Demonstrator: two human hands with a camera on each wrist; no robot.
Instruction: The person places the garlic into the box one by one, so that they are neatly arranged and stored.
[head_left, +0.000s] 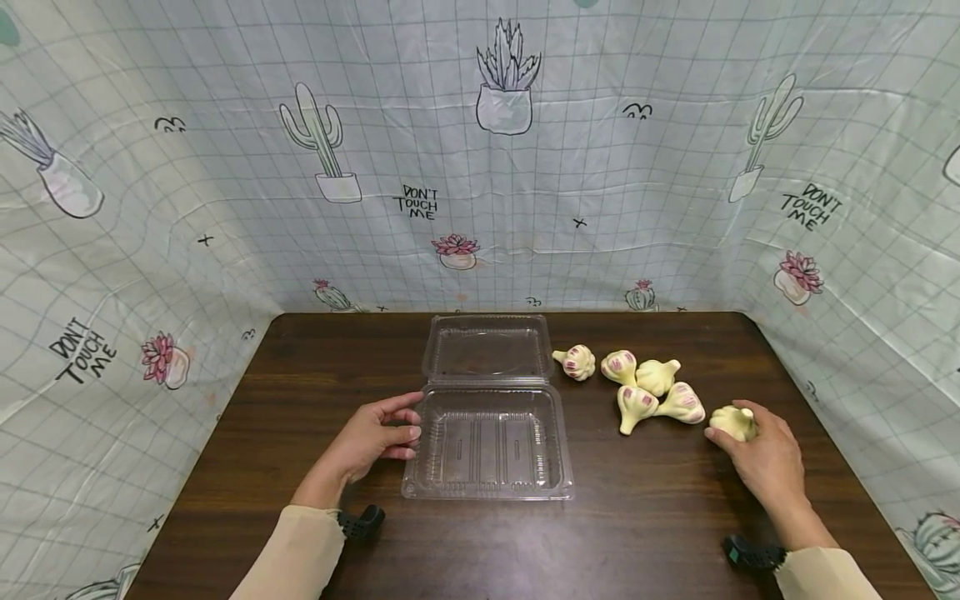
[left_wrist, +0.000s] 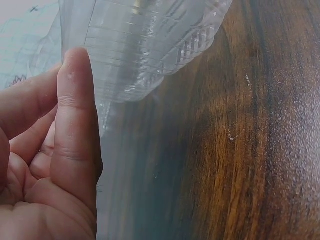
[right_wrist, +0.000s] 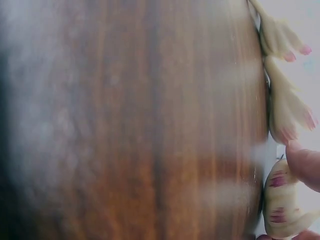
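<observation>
A clear plastic clamshell container [head_left: 491, 492] stands with its lid [head_left: 487, 321] folded back, the hollow side up. My left hand [head_left: 375, 437] is at the left rim of its base; in the left wrist view the thumb [left_wrist: 75, 110] lies over the rim, with fingers behind it. At the right, my right hand [head_left: 772, 454] grips a garlic bulb [head_left: 727, 422] between thumb and fingers, the stem toward the palm. In the right wrist view this garlic bulb [right_wrist: 277, 210] shows pink marks and sits low at the table surface, the thumb [right_wrist: 306, 165] on it.
Several more cream garlic bulbs with pink patches, such as one nearby bulb [head_left: 682, 404], lie clustered between container and right hand. A single bulb [head_left: 577, 363] is beside the lid. The dark wooden table [head_left: 480, 550] is bordered by a printed curtain [head_left: 480, 167].
</observation>
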